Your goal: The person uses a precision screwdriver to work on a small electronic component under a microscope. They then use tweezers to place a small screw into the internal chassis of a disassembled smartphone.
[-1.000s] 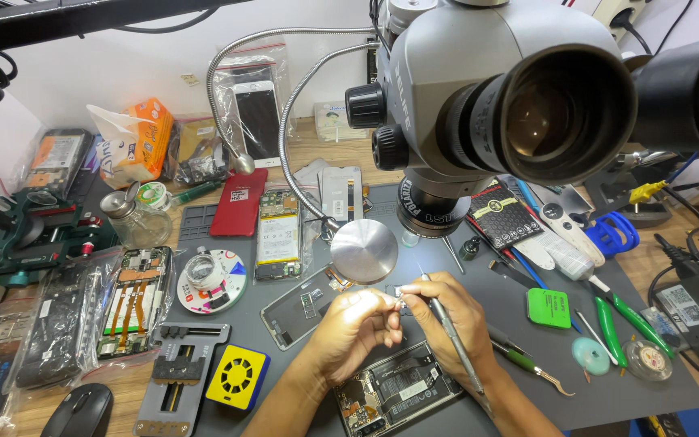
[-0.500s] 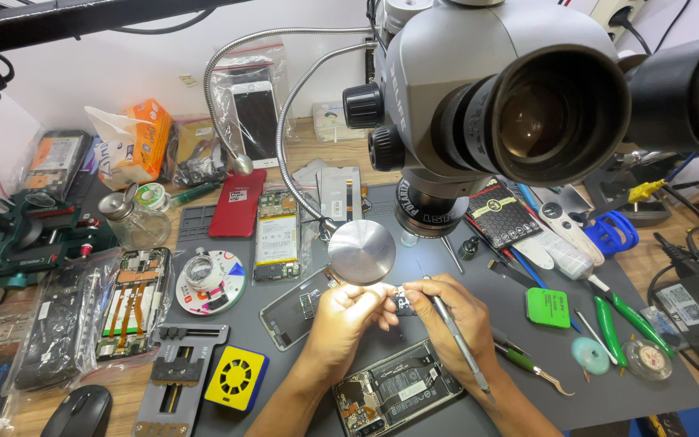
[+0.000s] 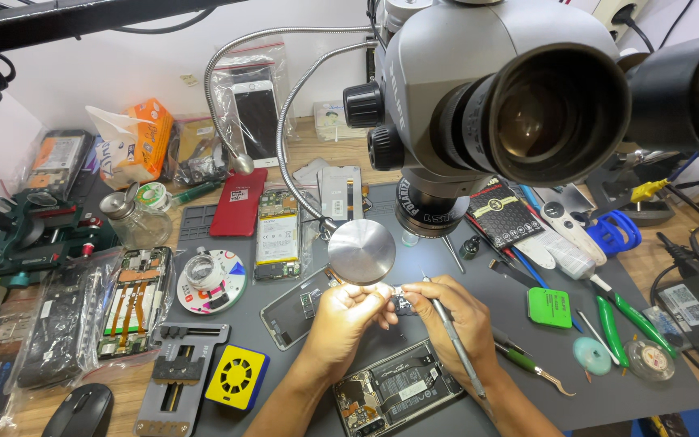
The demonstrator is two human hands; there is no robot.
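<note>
**Q:** Workbench layout: what lies on the dark grey mat (image 3: 681, 380) nearest you?

**A:** An opened phone chassis (image 3: 398, 390) lies at the mat's near edge, between your forearms, with its internals exposed.

**Q:** State the condition of your hands.

**A:** Your left hand (image 3: 348, 316) is curled, its fingertips pinching a small dark component (image 3: 402, 303) just above the mat. Your right hand (image 3: 456, 317) meets it from the opposite side, fingers closed around a slim metal tool (image 3: 456, 350) held like a pen, the tip touching the component. Both hands sit just below a round metal disc (image 3: 362, 252); bright light falls on the fingertips there.

**Q:** What surrounds the work point?

**A:** To the left of your left hand, a second phone frame (image 3: 297, 307) lies tilted on the mat. Right of your right hand lie green-handled tweezers (image 3: 531, 366), a green square pad (image 3: 549, 307) and green-handled cutters (image 3: 629, 320).

**Q:** And farther out?

**A:** Beyond the disc stands the microscope (image 3: 495, 105), its eyepieces filling the upper right. Behind the left area rest an opened phone with a yellow battery (image 3: 277, 236), a red phone cover (image 3: 239, 202) and an orange tissue pack (image 3: 135, 142).
</note>
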